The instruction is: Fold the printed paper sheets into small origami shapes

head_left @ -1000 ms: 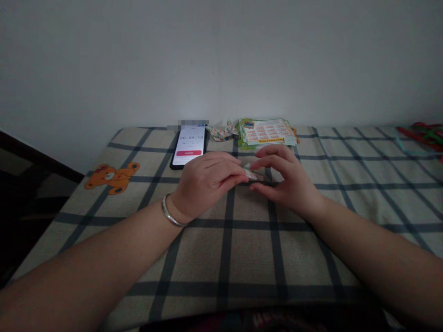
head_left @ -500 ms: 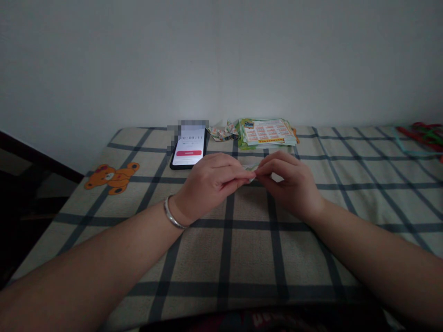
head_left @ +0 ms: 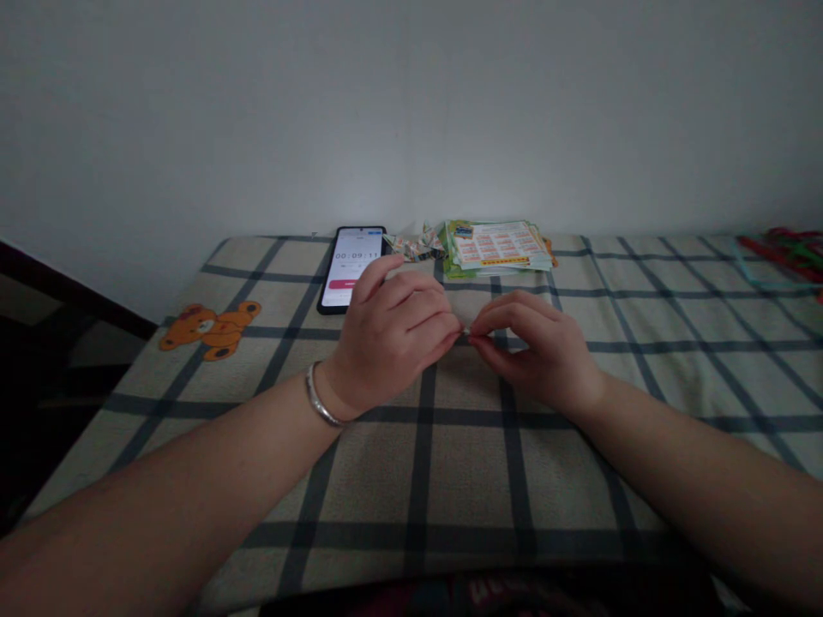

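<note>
My left hand [head_left: 404, 330], with a silver bangle at its wrist, pinches a small piece of paper [head_left: 467, 331] between thumb and fingertips. From the other side, the thumb and forefinger of my right hand [head_left: 537, 347] close on the same paper. Only a thin pale edge of it shows between the fingertips; my fingers hide the rest. Both hands are just above the checked cloth. Behind them lie folded paper pieces [head_left: 415, 247] with a colourful print and a stack of printed paper sheets [head_left: 495, 246].
A phone [head_left: 340, 266] showing a timer lies behind my left hand, partly covered by it. A teddy bear cutout [head_left: 212, 330] is at the left of the checked tablecloth [head_left: 463, 480]. Red and green things [head_left: 788, 253] lie at the far right. A wall [head_left: 411, 111] stands behind.
My left hand has turned, its outer fingers lifting over the phone. The paper between my hands, whose green-and-white part showed before, is now almost hidden. The fingertips have come slightly lower.
</note>
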The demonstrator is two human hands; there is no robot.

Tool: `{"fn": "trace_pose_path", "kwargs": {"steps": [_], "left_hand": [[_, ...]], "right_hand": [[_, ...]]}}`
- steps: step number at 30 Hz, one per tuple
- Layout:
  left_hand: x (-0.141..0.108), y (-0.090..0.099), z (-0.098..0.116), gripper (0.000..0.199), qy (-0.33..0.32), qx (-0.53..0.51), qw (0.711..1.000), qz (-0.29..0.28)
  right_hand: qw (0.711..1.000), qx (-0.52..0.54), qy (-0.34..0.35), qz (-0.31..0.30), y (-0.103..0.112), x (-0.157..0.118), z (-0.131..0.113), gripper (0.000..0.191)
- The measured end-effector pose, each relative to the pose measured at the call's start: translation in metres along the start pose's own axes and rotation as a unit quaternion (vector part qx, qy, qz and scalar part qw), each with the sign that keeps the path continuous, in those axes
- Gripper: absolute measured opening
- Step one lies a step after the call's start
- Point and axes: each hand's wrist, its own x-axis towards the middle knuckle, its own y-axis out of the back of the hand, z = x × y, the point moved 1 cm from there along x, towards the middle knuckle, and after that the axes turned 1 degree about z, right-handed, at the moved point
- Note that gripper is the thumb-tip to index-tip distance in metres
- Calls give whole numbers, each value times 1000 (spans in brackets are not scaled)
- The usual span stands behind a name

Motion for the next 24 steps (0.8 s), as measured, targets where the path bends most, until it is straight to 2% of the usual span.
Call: {"fn": "trace_pose_path", "kwargs": {"steps": [7,11,17,21,24], "left_hand": [[-1,-1,0,4,-35,1,999,-10],[-2,-2,1,4,-17,-17,1000,-4],[-1,2,0,8,-46,-30,998,21],[-1,2,0,6,-62,-39,997,12],[-1,0,0,6,-50,-58,997,-2]], "right_hand": [[998,-62,4,-28,-1,-2,-1,6],[997,-76,11,-26,-1,-1,-2,6],[998,-53,18,-32,0,-2,-2,4],[997,-53,25,-53,0,-4,-2,5],[997,-47,16,-63,0,-4,-3,5]]}}
